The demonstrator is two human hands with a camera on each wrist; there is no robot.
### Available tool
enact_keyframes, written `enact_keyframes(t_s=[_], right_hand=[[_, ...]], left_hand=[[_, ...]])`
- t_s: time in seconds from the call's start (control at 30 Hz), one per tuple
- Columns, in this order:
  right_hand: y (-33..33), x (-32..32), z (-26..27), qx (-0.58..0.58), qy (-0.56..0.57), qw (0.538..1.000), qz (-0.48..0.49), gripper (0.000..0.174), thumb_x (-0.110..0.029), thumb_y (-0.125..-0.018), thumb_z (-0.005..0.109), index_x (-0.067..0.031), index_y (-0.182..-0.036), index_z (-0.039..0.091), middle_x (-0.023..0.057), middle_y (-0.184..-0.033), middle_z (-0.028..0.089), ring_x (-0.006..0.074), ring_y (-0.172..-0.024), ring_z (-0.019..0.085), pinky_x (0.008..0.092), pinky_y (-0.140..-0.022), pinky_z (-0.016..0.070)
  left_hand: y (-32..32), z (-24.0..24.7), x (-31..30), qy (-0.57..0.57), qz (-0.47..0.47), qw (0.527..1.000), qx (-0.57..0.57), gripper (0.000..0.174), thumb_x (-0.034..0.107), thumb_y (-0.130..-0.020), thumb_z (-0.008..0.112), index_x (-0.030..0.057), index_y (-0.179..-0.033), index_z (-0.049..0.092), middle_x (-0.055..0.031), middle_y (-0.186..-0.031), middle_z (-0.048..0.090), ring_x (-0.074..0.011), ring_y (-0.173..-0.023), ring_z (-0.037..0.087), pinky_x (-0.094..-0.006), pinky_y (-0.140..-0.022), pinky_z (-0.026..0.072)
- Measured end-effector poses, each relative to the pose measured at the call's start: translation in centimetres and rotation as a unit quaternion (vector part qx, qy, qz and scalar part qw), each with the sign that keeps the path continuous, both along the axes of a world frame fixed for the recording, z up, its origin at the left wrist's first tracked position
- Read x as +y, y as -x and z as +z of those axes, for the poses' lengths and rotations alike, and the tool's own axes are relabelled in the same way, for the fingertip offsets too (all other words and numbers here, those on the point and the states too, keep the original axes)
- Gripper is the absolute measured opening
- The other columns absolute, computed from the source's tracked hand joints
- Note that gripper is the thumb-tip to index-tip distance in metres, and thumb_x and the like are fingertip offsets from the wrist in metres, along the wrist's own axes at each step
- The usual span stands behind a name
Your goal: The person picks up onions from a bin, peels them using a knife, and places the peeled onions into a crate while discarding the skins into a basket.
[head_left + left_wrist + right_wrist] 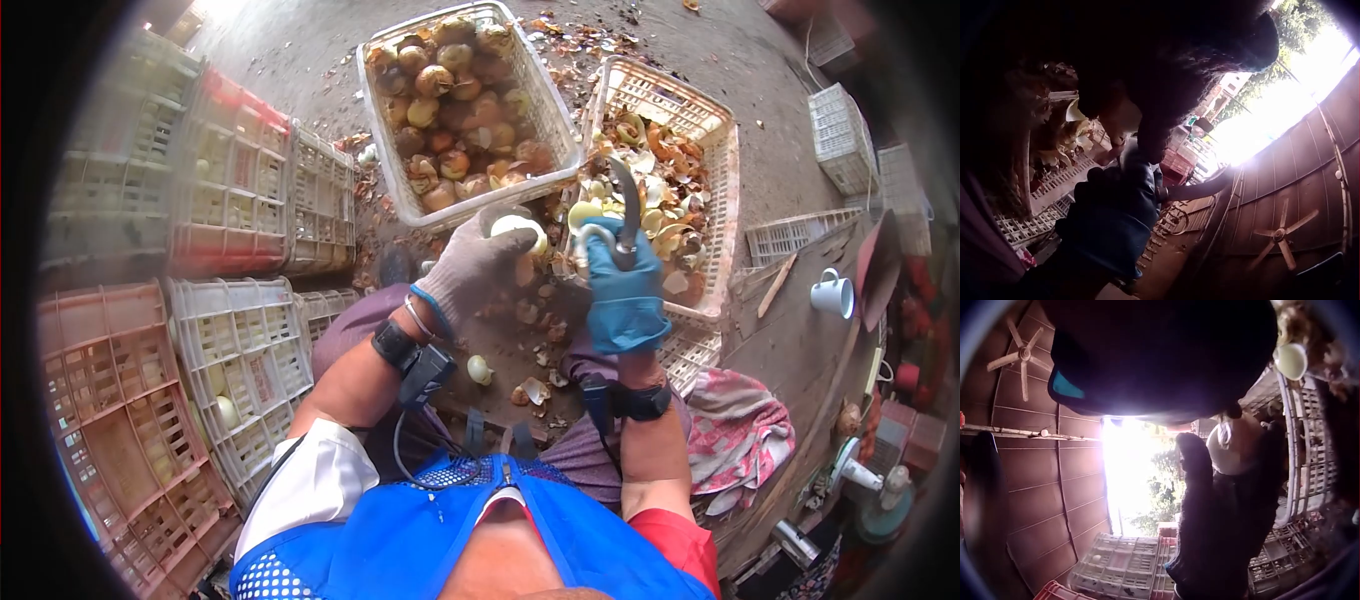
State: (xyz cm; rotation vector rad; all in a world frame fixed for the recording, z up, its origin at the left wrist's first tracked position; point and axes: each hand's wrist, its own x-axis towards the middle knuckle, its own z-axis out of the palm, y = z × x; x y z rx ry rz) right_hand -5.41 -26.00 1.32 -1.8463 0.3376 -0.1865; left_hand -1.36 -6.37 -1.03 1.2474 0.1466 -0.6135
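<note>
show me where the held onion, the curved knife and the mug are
held onion point(513, 224): head view, on its pale upper side
curved knife point(632, 200): head view, on the middle of its dark blade
mug point(831, 297): head view, on the side of its body

No lettering, brand, number or sign can be read in any view. On the left side, the white, lattice-sided plastic crate point(243, 350) in the near row bears a faint reddish patch, too blurred to tell whether it is print. Any marking on the black, wrist-strapped device point(428, 374) is too small to read.
</note>
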Motion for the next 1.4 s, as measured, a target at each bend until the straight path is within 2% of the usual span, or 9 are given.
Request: enact_keyframes(t_s=[0.03, 0.07, 0.13, 0.23, 0.33, 0.73, 1.0, 1.2, 1.4], right_hand=[[-0.3, -0.5, 1.2, 0.015, -0.005, 0.999, -0.032, 0.021, -0.019, -0.102, 0.070, -0.0065, -0.118, 0.075, 0.0053, -0.082, 0.074, 0.0124, -0.070, 0.068, 0.0317, -0.064, 0.0534], [-0.7, -1.4, 3.3, 0.113, 0.102, 0.988, -0.041, 0.029, -0.019, -0.104, 0.070, -0.0050, -0.130, 0.069, 0.0045, -0.107, 0.076, 0.0092, -0.093, 0.068, 0.0276, -0.081, 0.0548], [-1.3, -3.3, 2.7, 0.015, 0.313, 0.948, -0.055, 0.040, -0.025, -0.102, 0.073, -0.0067, -0.137, 0.067, 0.0074, -0.111, 0.076, 0.0111, -0.098, 0.069, 0.0284, -0.086, 0.0557], [-0.9, -1.9, 3.5, 0.051, 0.151, 0.986, -0.050, 0.045, -0.026, -0.102, 0.074, -0.0058, -0.141, 0.065, 0.0071, -0.118, 0.075, 0.0124, -0.104, 0.069, 0.0291, -0.091, 0.0554], [0.0, -0.2, 0.9, 0.075, -0.147, 0.981, 0.100, 0.047, -0.021, -0.098, 0.079, -0.0030, -0.140, 0.065, 0.0074, -0.119, 0.076, 0.0147, -0.097, 0.072, 0.0306, -0.086, 0.0590], [0.7, 1.3, 0.8, 0.115, -0.085, 0.978, 0.152, 0.034, -0.004, -0.101, 0.064, -0.0016, -0.135, 0.067, 0.0040, -0.117, 0.075, 0.0078, -0.096, 0.067, 0.0258, -0.085, 0.0552], [0.9, 2.1, -0.7, 0.020, -0.033, 0.995, 0.093, 0.026, -0.008, -0.096, 0.068, -0.0022, -0.121, 0.071, 0.0058, -0.086, 0.073, 0.0085, -0.075, 0.063, 0.0285, -0.069, 0.0539], [0.8, 2.3, 0.4, 0.044, -0.025, 0.996, 0.067, 0.018, -0.010, -0.099, 0.067, -0.0033, -0.115, 0.073, 0.0026, -0.081, 0.070, 0.0063, -0.070, 0.059, 0.0284, -0.066, 0.0517], [0.6, 1.8, 0.2, 0.040, 0.011, 0.998, 0.044, 0.017, -0.011, -0.099, 0.068, -0.0041, -0.114, 0.073, 0.0027, -0.081, 0.071, 0.0075, -0.070, 0.061, 0.0286, -0.064, 0.0516]], left_hand=[[-0.1, -0.2, 0.2, 0.055, 0.005, 0.998, -0.010, 0.044, 0.021, -0.099, 0.071, 0.0040, -0.137, 0.058, -0.0053, -0.106, 0.072, -0.0101, -0.077, 0.066, -0.0241, -0.066, 0.0556], [-0.2, -0.2, 0.5, 0.109, 0.009, 0.994, -0.020, 0.045, 0.021, -0.099, 0.071, 0.0038, -0.138, 0.058, -0.0057, -0.107, 0.072, -0.0103, -0.077, 0.067, -0.0238, -0.066, 0.0558], [-0.4, -0.2, 0.7, 0.103, 0.002, 0.994, -0.020, 0.051, 0.020, -0.098, 0.073, 0.0019, -0.142, 0.055, -0.0073, -0.115, 0.071, -0.0116, -0.089, 0.069, -0.0237, -0.073, 0.0578], [-0.4, -0.2, 0.1, 0.068, 0.001, 0.995, -0.069, 0.057, 0.019, -0.096, 0.077, 0.0010, -0.143, 0.053, -0.0074, -0.123, 0.069, -0.0126, -0.102, 0.068, -0.0258, -0.084, 0.0579], [-0.3, 0.4, 0.1, 0.048, -0.027, 0.993, -0.103, 0.063, 0.020, -0.092, 0.082, 0.0009, -0.144, 0.053, -0.0069, -0.128, 0.068, -0.0132, -0.112, 0.066, -0.0288, -0.096, 0.0558], [0.0, 0.8, 0.5, -0.052, -0.056, 0.987, -0.139, 0.065, 0.014, -0.083, 0.088, 0.0015, -0.139, 0.057, -0.0070, -0.126, 0.069, -0.0137, -0.114, 0.065, -0.0320, -0.102, 0.0529], [0.2, 0.9, 0.5, -0.020, -0.052, 0.985, -0.162, 0.056, 0.016, -0.087, 0.083, 0.0001, -0.135, 0.059, -0.0084, -0.119, 0.066, -0.0123, -0.104, 0.064, -0.0296, -0.088, 0.0577], [0.4, 1.4, 0.4, -0.025, -0.036, 0.993, -0.108, 0.047, 0.019, -0.092, 0.078, -0.0005, -0.132, 0.060, -0.0089, -0.117, 0.068, -0.0119, -0.100, 0.065, -0.0280, -0.079, 0.0583], [0.3, 1.8, 0.3, -0.064, -0.065, 0.996, -0.001, 0.047, 0.019, -0.094, 0.076, 0.0028, -0.134, 0.058, -0.0083, -0.118, 0.068, -0.0147, -0.101, 0.068, -0.0292, -0.090, 0.0576]])
